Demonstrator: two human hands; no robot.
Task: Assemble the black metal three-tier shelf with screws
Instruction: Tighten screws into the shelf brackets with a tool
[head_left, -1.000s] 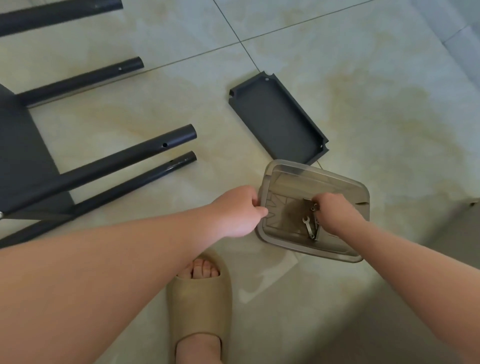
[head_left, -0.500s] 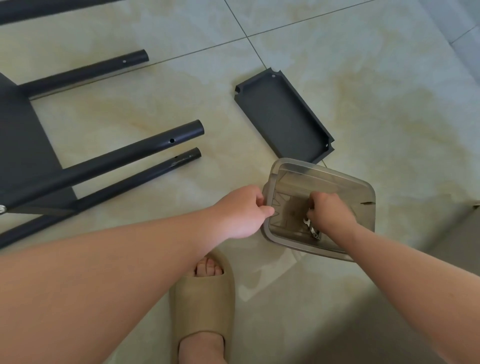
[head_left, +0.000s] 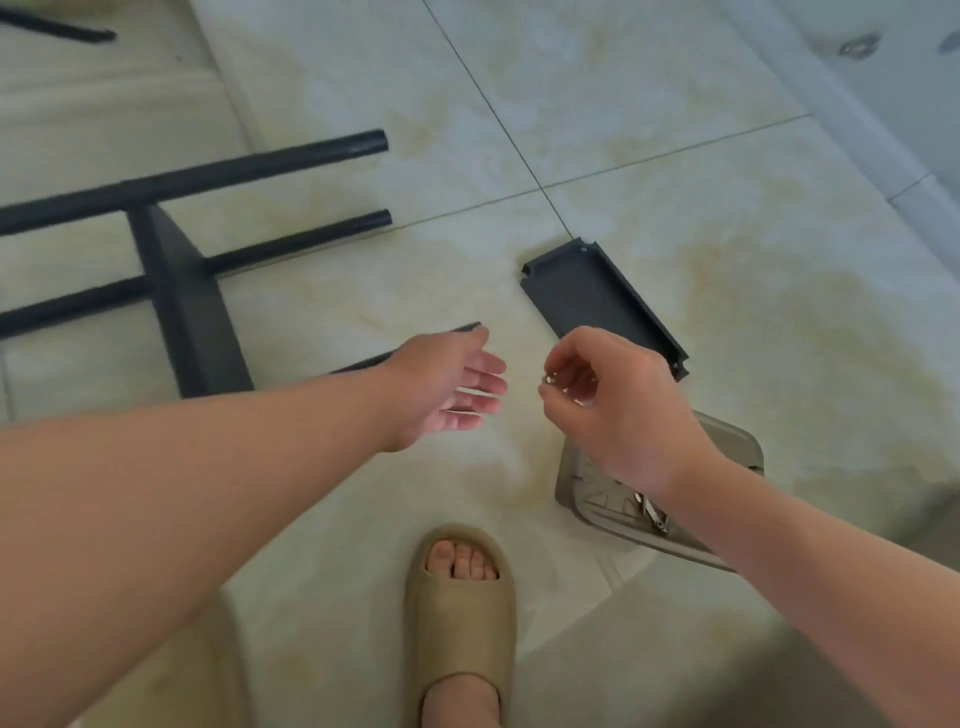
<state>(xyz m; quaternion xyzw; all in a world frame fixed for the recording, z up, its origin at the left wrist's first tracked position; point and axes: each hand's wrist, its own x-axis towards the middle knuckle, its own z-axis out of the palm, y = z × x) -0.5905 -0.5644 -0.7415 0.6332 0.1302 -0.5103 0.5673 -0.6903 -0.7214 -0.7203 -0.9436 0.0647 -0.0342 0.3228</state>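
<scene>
The partly built black shelf frame lies on its side on the tiled floor at the left, its round legs pointing right. A loose black shelf tray lies on the floor behind my right hand. My right hand is raised above the floor and pinches a small silver screw between thumb and fingers. My left hand hovers just left of it, palm up, fingers straight and empty. One leg end shows just above my left hand.
A translucent grey plastic box sits on the floor under my right forearm, with a small wrench inside. My foot in a beige slipper stands at the bottom centre. A pale wall base runs along the right.
My right hand has lifted out of the box with a screw. My left hand has let go of the box rim and opened palm up. The camera view has swung, showing more of the frame.
</scene>
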